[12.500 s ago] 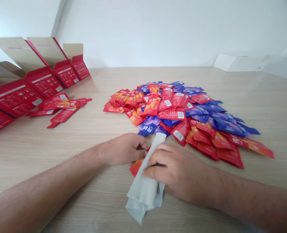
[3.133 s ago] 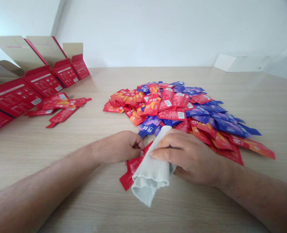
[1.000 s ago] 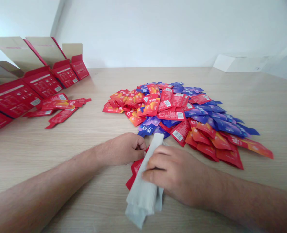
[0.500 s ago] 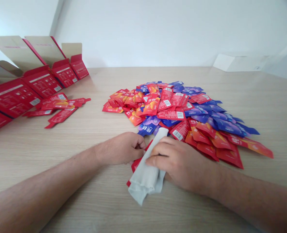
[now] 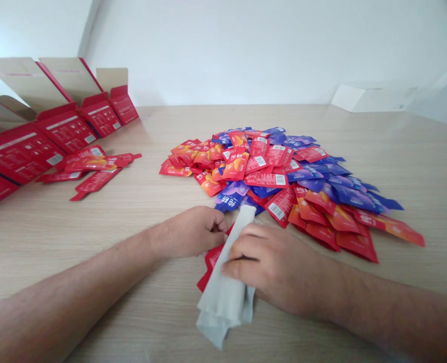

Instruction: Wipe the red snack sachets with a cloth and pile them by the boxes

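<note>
At the near edge of the pale wood-grain table (image 5: 57, 262), the left hand (image 5: 191, 233) is curled, its fingers closed and bunched at the top of a red foil sachet (image 5: 212, 260). The sachet's edge shows just past the fingertips, but whether they pinch it is hard to tell. The right hand (image 5: 272, 267) lies over a folded grey ribbed cloth (image 5: 223, 297), fingers closed together and bent across it. The sachet sits partly beneath the fabric, which is soft and knit-textured, a long strip with a loose end toward the person. Just beyond the hands spreads one heaped pile of glossy sachets (image 5: 268, 176), too many to count: red, orange and blue-purple, overlapping, some with barcodes. To the left, about four loose red sachets (image 5: 94, 180) lie beside five open red cartons (image 5: 66, 128), their cream inner flaps standing up. One white box (image 5: 374, 98) sits at the far right of the table, against the white wall (image 5: 246, 45).
</note>
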The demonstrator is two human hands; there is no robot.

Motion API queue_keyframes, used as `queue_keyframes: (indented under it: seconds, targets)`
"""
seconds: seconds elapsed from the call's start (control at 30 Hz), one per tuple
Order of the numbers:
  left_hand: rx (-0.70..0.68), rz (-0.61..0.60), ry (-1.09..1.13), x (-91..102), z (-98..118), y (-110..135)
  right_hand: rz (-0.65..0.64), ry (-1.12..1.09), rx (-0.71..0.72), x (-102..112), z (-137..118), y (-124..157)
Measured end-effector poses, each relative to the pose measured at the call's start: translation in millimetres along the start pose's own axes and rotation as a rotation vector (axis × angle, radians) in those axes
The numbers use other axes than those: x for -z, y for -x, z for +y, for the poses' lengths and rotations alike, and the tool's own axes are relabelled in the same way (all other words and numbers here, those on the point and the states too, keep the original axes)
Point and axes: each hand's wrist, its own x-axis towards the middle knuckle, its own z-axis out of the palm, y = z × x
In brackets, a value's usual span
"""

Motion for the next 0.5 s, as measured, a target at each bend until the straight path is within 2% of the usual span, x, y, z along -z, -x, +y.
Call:
queue_keyframes:
  seconds: [0.07, 0.2, 0.4, 0.5]
  targets:
    - [-0.001, 0.011, 0.011, -1.6, -1.2, -0.3, 0.005, -0.009, 0.024, -1.0, 1.4, 0.7]
    - [0.019, 0.038, 0.053, -5.3, -4.0, 0.3, 0.095, 0.003, -0.108, -3.6, 6.2, 3.3]
    - [-0.015, 0.048, 0.028, -3.2, -5.0, -0.9, -0.013, -0.001, 0.010, 1.7, 2.1, 0.5]
    - [0.015, 0.017, 0.087, -4.5, -5.0, -0.4, 0.051, -0.004, -0.082, -0.2, 4.8, 1.3]
